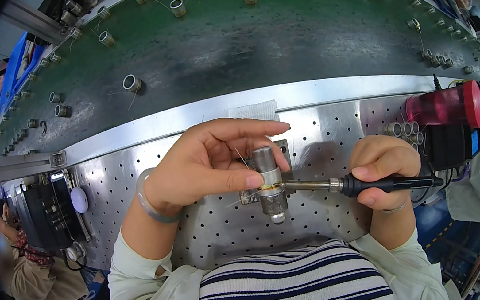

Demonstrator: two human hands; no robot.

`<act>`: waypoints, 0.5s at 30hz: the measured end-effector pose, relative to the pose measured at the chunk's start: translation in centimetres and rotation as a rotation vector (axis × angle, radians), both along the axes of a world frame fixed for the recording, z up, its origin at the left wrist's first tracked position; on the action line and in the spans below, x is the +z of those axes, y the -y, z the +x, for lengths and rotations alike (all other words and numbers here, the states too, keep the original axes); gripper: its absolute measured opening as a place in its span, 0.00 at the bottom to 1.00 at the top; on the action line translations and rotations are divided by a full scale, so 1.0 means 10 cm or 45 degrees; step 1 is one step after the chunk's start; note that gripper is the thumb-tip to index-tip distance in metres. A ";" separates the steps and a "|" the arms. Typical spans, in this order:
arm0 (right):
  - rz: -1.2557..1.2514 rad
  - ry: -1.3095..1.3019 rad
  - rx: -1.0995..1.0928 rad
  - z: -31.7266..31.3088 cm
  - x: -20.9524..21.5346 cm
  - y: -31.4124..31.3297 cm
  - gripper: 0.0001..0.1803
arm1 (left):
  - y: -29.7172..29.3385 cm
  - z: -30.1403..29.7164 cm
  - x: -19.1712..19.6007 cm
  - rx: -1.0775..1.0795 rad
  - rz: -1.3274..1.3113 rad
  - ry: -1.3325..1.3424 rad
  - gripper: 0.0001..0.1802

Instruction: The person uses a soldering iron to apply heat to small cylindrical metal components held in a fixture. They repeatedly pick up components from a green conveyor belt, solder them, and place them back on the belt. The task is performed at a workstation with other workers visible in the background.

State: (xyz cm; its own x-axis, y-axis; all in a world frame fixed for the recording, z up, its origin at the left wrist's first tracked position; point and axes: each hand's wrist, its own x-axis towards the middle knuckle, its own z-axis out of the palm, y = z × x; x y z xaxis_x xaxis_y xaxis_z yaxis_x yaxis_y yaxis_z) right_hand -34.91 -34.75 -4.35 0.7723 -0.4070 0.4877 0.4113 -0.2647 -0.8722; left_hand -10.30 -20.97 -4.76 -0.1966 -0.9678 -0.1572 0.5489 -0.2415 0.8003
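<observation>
Two hands on it — my left hand pinches the metal cylinder steady, right hand fist-clamped on the soldering iron touching its side.

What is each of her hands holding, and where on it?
The right hand grips a soldering iron by its black handle. The left hand pinches a small metal cylinder around its middle between thumb and fingers.

A shiny metal cylinder stands on a brushed, perforated steel worktop beside a matt green conveyor belt.
</observation>
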 end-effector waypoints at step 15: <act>0.191 0.125 -0.138 -0.05 -0.04 -0.01 0.13 | 0.00 0.00 0.02 -0.014 -0.021 0.006 0.42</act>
State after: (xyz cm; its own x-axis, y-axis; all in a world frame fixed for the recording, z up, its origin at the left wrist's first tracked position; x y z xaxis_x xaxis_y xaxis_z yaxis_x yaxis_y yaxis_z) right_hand -35.39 -34.65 -4.79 0.6718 -0.5588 0.4862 0.4727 -0.1819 -0.8623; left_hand -10.34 -21.01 -4.51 -0.2063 -0.9681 -0.1420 0.5427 -0.2339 0.8067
